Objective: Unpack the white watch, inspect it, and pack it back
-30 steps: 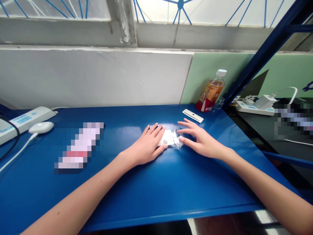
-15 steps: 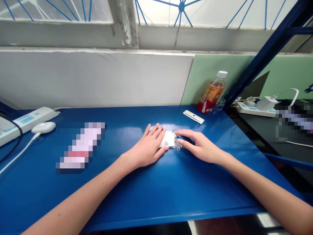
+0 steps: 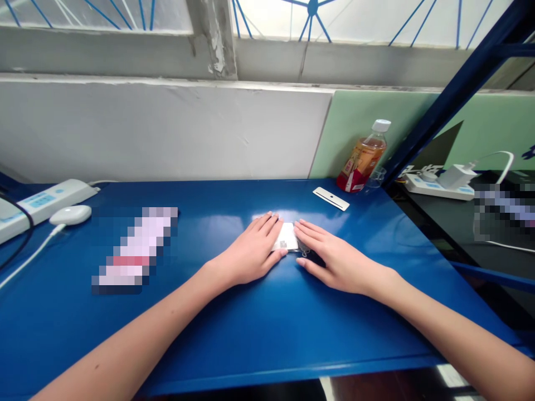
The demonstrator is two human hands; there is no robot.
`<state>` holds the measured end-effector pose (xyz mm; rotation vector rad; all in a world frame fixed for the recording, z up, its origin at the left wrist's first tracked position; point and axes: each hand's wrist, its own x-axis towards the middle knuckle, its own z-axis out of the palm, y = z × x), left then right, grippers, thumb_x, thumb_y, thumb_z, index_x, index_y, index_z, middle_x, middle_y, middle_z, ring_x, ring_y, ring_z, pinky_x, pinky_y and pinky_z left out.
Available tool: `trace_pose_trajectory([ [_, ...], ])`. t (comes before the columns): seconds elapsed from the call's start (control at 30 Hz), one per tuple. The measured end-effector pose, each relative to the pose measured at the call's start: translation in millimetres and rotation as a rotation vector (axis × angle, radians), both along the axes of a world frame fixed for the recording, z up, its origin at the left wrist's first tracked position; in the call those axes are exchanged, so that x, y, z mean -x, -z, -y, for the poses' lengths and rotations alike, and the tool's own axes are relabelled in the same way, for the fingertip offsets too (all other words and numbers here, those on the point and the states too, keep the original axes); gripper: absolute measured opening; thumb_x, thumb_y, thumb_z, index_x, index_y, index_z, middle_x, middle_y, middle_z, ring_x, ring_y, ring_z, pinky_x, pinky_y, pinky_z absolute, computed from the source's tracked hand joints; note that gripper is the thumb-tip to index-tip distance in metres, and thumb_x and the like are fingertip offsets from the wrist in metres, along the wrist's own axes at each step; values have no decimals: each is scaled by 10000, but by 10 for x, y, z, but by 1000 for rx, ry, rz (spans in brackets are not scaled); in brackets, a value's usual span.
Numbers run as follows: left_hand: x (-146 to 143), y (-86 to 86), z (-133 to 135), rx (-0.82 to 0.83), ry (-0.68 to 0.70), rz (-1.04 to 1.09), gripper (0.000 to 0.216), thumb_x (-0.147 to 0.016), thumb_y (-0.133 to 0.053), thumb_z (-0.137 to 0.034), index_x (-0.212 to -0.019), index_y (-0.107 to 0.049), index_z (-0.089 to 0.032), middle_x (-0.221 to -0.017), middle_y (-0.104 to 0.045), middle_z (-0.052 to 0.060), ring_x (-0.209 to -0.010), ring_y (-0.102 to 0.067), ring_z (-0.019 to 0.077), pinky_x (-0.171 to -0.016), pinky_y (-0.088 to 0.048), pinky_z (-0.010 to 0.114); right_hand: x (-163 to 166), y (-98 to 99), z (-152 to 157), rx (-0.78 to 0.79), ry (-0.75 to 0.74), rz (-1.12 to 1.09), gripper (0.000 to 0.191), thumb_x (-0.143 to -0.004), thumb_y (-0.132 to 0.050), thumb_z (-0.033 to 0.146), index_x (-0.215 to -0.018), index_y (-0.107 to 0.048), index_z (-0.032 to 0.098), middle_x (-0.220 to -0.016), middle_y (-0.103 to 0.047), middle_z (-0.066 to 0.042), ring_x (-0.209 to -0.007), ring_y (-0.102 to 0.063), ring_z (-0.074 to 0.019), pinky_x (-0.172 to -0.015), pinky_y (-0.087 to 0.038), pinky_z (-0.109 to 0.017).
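Note:
On the blue tabletop (image 3: pixel 251 345) lies a small white card (image 3: pixel 286 236) with a square printed code near its lower edge. My left hand (image 3: pixel 257 250) rests flat over the card's left part, fingers stretched out and thumb along the near edge. My right hand (image 3: pixel 334 259) lies at the card's right end, its long fingers straight and its thumb apart from them. Beneath those fingers shows a bit of clear plastic with a small metal ring (image 3: pixel 305 253), mostly hidden. Neither hand grips anything.
A slim white plate with a slot (image 3: pixel 331 199) lies behind my right hand, near a drink bottle (image 3: pixel 363 161). At the left are a blurred-out object (image 3: pixel 140 245), a white oval device on a cable (image 3: pixel 71 215) and a power strip (image 3: pixel 54 203). A blue post (image 3: pixel 443 89) slants at the right.
My right hand has gone from curved fingers at the plastic end to straighter fingers laid flat over it. The left fingers have drawn closer together on the card.

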<state>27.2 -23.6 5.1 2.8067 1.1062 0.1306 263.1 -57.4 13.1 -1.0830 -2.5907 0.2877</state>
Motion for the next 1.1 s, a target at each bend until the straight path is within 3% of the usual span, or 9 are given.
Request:
trace_pose_trajectory([
  [0.43, -4, -12, -1, 6, 9, 41, 610, -1025, -272, -466, -1476, -328, -61, -1538, -361, 221, -1462, -263, 335, -1155, -250, 473, 101, -7, 56, -78, 11, 75, 661, -912, -560, 414, -1414, -451, -3, -1427, -509, -268, -1407, -381, -387, -1123, -408, -520],
  [0.63, 11, -12, -11, 31, 12, 44, 616, -1024, -300, -472, -1492, -312, -70, -1552, -340, 214, -1469, -246, 331, -1161, -241, 467, 22, 0, -17, -75, 18, 17, 608, -947, -520, 453, -1450, -442, 121, -1395, -571, -194, -1347, -473, -379, -1081, -436, -569],
  [0.87, 16, -16, -18, 66, 29, 90, 585, -1039, -314, -456, -1497, -303, -93, -1556, -345, 190, -1473, -249, 298, -1168, -248, 437, -264, 87, -348, -113, 123, -97, 407, -987, -437, 238, -1363, -565, 151, -1342, -628, -136, -1293, -540, -307, -1070, -461, -519],
  [1.1, -3, -24, 19, 126, 105, 157, 568, -1037, -349, -454, -1516, -269, -159, -1564, -346, 153, -1469, -274, 264, -1164, -284, 428, -256, 164, -413, -142, -32, -170, 301, -958, -506, 207, -1186, -702, 225, -1102, -744, -84, -1039, -671, -245, -899, -562, -426],
])
